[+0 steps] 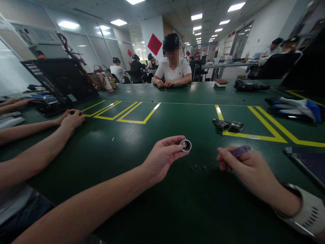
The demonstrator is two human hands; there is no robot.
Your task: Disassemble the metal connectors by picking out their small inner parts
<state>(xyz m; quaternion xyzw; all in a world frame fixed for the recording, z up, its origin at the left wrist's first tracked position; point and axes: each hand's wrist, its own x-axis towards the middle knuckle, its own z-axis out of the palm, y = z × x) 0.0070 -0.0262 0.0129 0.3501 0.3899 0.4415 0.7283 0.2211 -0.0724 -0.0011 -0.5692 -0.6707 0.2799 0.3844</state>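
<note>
My left hand (166, 154) grips a small round metal cup-shaped part (186, 145), its dark hollow end facing me and the thumb at its rim. In my right hand (243, 166) is a screwdriver with a translucent purple handle (240, 151). Its thin shaft slants down to the left, and the tip is at a small dark ring-like piece (204, 167); I cannot tell whether they touch. Two similar small pieces (193, 166) lie on the green table just left of it. Beyond my hands rest two dark metal cylindrical parts (230, 125) with open ends.
Yellow tape (256, 137) marks areas on the green table (122, 193). Blue-and-white gloves (297, 107) and a dark flat device (307, 166) are at right. A co-worker's hands (72, 118) work at left; another person (172, 69) sits opposite. A black bin (61, 81) stands at far left.
</note>
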